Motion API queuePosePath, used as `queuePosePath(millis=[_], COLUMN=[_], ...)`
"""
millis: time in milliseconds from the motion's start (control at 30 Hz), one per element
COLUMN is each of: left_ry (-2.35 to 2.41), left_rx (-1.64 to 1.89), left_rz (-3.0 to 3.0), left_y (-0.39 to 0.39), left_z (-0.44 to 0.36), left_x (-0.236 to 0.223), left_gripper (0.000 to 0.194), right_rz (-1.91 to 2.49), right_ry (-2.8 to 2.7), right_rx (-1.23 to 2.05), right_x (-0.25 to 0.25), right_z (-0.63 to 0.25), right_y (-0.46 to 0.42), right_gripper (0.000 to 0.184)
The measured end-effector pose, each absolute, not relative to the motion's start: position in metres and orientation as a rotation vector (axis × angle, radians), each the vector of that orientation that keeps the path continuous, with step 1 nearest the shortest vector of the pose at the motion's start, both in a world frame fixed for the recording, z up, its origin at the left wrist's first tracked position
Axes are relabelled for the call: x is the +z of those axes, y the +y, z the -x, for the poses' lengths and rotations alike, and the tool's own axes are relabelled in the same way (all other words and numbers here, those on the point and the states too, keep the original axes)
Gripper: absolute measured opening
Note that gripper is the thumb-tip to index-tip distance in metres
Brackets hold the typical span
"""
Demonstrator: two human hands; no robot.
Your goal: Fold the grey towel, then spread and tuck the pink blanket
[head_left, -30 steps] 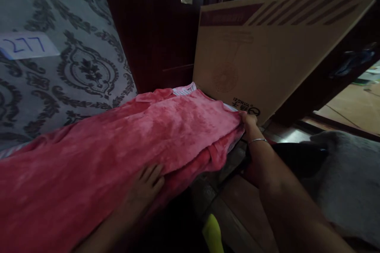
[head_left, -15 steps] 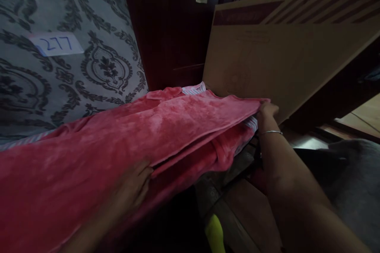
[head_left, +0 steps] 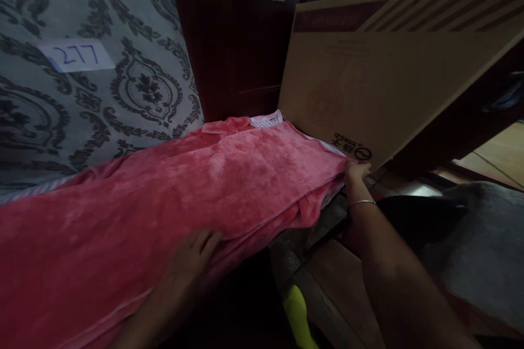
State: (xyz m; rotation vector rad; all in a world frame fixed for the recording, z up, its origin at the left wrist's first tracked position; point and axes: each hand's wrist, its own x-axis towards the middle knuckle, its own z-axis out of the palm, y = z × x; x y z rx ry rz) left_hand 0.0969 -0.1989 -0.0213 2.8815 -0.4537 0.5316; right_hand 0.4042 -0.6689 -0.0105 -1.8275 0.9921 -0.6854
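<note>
A pink-red plush blanket (head_left: 229,174) lies folded in a long strip from the lower left towards the middle. My right hand (head_left: 357,169), with a thin bracelet at the wrist, is closed on its far right corner. My left hand (head_left: 190,256) lies on the blanket by its near edge, blurred, with a gap between its fingers; the thumb is hidden. Under the blanket's far side and corner, a striped blue-and-white cloth (head_left: 267,121) peeks out.
A large cardboard box panel (head_left: 388,65) leans behind the blanket's right end. Dark wooden panelling (head_left: 241,38) and patterned wallpaper (head_left: 147,87) with a "277" paper label (head_left: 79,55) stand behind. A yellow-green object (head_left: 298,313) is low in front, and grey fabric (head_left: 487,245) lies at right.
My right hand has moved down and slightly left, lowering the blanket corner, so the gap between its layers has closed. My left hand has shifted a little right, from the edge onto the blanket.
</note>
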Motion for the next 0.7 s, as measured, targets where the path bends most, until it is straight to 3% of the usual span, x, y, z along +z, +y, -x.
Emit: queuePosePath(millis=[67, 167, 400, 700], left_ry=[-0.452, -0.428, -0.336, -0.553], left_rx=[0.643, 0.704, 0.472, 0.548], left_rz=[-2.932, -2.982, -2.991, -2.897], left_y=[-0.198, -0.195, -0.19, -0.207], left_z=[-0.099, -0.097, -0.082, -0.061], left_x=[-0.018, -0.012, -0.003, 0.0], left_gripper=[0.04, 0.034, 0.022, 0.02], right_rz=[1.849, 1.783, 1.877, 2.019], right_ry=[0.9, 0.391, -0.618, -1.106], right_rx=[-0.787, -0.876, -0.599, -0.57], right_x=[-0.008, -0.014, -0.022, -0.036], right_z=[-0.383, -0.327, -0.166, -0.146], right_y=[-0.648, -0.594, -0.44, -0.375], right_gripper=[0.054, 0.035, 0.018, 0.038])
